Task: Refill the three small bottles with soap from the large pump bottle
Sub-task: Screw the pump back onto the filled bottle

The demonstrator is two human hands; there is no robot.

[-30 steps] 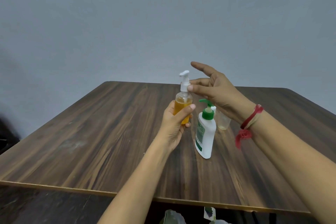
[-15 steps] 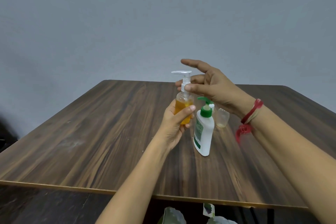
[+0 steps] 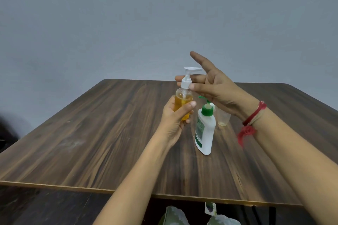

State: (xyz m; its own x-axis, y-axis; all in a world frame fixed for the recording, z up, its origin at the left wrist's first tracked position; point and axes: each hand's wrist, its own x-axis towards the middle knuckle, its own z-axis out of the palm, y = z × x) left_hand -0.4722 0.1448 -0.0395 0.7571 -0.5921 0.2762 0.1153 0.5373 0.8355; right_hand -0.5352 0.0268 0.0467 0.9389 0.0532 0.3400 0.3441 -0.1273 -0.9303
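My left hand (image 3: 173, 122) grips a clear pump bottle of orange soap (image 3: 183, 101) and holds it upright above the wooden table (image 3: 91, 133). My right hand (image 3: 219, 89) pinches the bottle's white pump collar (image 3: 186, 82) between thumb and a finger, with the index finger stretched out above the nozzle, which points right. A white bottle with a green pump (image 3: 205, 129) stands on the table just right of my left hand. Behind it stands a small clear bottle (image 3: 223, 118), nearly empty and partly hidden by my right wrist.
The table's front edge (image 3: 128, 191) runs across the lower view, and a grey wall rises behind the far edge. Plastic bags (image 3: 173, 215) lie below the front edge. A red thread is tied round my right wrist (image 3: 252, 117).
The pump head has turned: its nozzle pointed left half a second ago and now points right. My right hand's fingers shifted round the collar; my left hand kept the bottle in place.
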